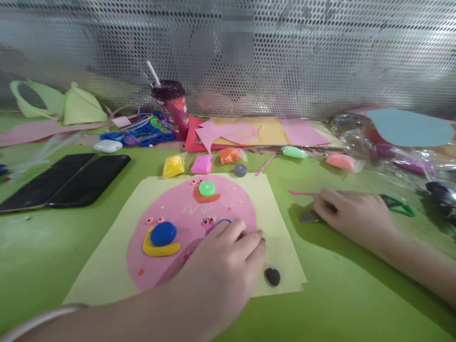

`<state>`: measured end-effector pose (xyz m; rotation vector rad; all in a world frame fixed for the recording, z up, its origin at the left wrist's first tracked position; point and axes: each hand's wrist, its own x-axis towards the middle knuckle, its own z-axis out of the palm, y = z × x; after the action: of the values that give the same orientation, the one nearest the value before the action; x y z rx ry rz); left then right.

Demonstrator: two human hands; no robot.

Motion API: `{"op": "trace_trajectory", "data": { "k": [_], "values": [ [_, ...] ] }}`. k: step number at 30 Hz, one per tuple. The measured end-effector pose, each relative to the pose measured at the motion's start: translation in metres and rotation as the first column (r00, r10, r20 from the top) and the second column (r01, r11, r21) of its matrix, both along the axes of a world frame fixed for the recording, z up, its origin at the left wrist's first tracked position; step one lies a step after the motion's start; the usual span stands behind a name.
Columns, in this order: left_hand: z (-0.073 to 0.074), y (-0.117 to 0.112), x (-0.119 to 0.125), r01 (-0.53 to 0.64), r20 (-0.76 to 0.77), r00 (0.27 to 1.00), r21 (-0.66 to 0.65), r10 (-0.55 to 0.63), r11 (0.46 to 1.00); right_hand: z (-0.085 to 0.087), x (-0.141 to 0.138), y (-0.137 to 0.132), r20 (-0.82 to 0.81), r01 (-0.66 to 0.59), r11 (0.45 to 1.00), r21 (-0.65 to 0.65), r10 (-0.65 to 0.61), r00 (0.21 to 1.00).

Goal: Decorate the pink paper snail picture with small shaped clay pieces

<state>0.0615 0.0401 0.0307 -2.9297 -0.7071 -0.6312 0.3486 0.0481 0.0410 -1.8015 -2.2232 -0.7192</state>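
Note:
My left hand (231,259) rests with curled fingers over the right side of a pink paper circle (178,280); its fingertips are hidden. Under it, a blue-and-purple clay snail (224,222) with small eyes is partly covered. Two more clay snails show on the circle: one with a blue shell (163,233) on a yellow body, one with a green shell (206,188) on an orange body. To the right, my right hand (349,216) is closed around a thin pink modelling tool (299,192). Green-handled scissors (397,205) lie beneath that hand, their blade showing to its left.
Bagged clay lumps, including a yellow one (174,166), line the back of the pale yellow paper (103,266). A dark heart-shaped piece (272,276) lies on its right part. Behind are a lidded cup (173,109) and coloured paper (302,131); left, a black phone case (89,183).

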Motion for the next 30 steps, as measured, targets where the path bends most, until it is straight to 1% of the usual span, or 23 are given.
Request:
{"op": "trace_trajectory", "data": {
  "k": [4,11,19,21,24,27,30],
  "values": [
    [0.0004,0.0005,0.0004,0.005,0.023,1.0,0.008,-0.005,1.0,0.0007,0.0002,0.0001,-0.002,-0.017,1.0,-0.008,0.017,1.0],
    [-0.002,-0.0001,-0.0021,-0.002,-0.081,0.997,0.003,0.002,1.0,0.0021,-0.0013,-0.0001,-0.003,-0.017,0.999,-0.033,0.016,1.0],
    [-0.0012,-0.001,-0.0007,-0.003,0.003,1.0,-0.007,0.003,1.0,0.0023,-0.0018,-0.0029,-0.027,-0.056,0.998,0.0,0.056,0.998],
    [-0.002,-0.0008,-0.0006,0.002,0.01,1.0,-0.009,-0.002,1.0,0.0013,-0.0018,-0.0033,-0.048,-0.037,0.999,0.02,0.038,0.998],
    [-0.0022,-0.0014,-0.0011,0.0,-0.001,1.0,-0.014,0.0,1.0,-0.0004,-0.0021,-0.0031,-0.078,0.033,0.999,0.041,-0.03,0.997],
    [-0.0008,-0.0019,-0.0014,-0.003,-0.014,1.0,-0.007,0.003,1.0,-0.0004,-0.0042,-0.0027,-0.086,0.085,0.996,0.015,-0.084,0.993],
    [0.0002,-0.0013,-0.0009,0.012,-0.011,1.0,-0.012,-0.012,1.0,0.001,-0.0066,-0.0025,-0.08,0.101,0.995,-0.017,-0.103,0.991]
  ]
}}
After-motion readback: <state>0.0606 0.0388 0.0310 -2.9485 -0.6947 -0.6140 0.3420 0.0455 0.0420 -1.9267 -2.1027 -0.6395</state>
